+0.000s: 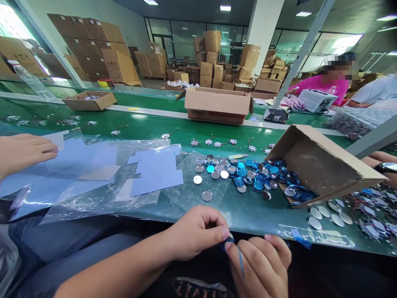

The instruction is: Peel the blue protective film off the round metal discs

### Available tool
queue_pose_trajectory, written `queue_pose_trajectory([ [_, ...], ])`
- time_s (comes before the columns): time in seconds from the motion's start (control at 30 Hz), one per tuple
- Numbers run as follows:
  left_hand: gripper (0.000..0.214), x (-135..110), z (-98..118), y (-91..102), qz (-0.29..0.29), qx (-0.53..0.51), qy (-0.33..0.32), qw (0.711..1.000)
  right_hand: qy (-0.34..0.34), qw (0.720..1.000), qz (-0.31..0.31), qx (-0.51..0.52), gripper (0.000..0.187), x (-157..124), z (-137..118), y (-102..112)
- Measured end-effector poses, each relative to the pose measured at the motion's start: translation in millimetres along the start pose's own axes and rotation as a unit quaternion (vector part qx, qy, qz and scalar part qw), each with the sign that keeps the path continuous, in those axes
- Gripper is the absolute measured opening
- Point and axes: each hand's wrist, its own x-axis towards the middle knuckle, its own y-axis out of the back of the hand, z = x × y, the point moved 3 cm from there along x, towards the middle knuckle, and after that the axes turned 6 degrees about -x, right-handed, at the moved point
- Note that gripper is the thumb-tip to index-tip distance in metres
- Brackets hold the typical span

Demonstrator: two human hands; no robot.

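Left hand [198, 234]: thumb and forefinger clenched on a small blue disc [230, 241], the other fingers curled in. Only an edge of the disc shows between the fingertips. Right hand [263, 265]: the thumb tip meets the disc from below and pinches the top of a thin blue strip [241, 263], which hangs down over the palm. The other right fingers are loosely curled and hold nothing else. Both hands are low, over the lap and off the near edge of the green table [254, 219], so the disc is in the air and not on the table.

Handling, as a judgement: the disc looks light, stiff and thin, with a smooth, probably slippery face, so it is best gripped by the rim with the fingertips. The strip looks limp and film-like and may tear, so hold it close to where it meets the disc.

Further out on the table, a loose pile of discs [248, 174], blue and silver, spills from a tipped cardboard box [322, 165]. A few silver discs [324, 212] lie in a row just right of the box mouth. Clear plastic bags [93, 182] with pale sheets inside lie to the left. Small star-shaped parts [214, 142] with wires are strung along the table behind the pile. An open carton [217, 105] stands farther back.

A co-worker's hand [25, 153] rests on the bags at the left edge. Another person's wrist with a watch [386, 167] shows at the right edge, behind the tipped box.
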Motion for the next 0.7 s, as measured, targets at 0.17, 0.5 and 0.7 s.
queue_pose_trajectory([
  [0.17,0.048,7.0,-7.1,8.5,0.140,-0.268,0.024,0.953,-0.019,0.998,0.016,0.059,0.015,-5.9,1.2,-1.0],
  [0.5,0.044,4.6,-15.6,-1.0,0.086,-0.266,0.035,0.959,-0.128,0.984,-0.081,0.092,0.017,-25.0,27.5,-6.2],
  [0.7,0.037,2.2,-15.0,-8.5,-0.005,-0.248,-0.004,0.969,-0.138,0.978,-0.094,0.122,0.018,-16.7,25.5,-7.0],
])
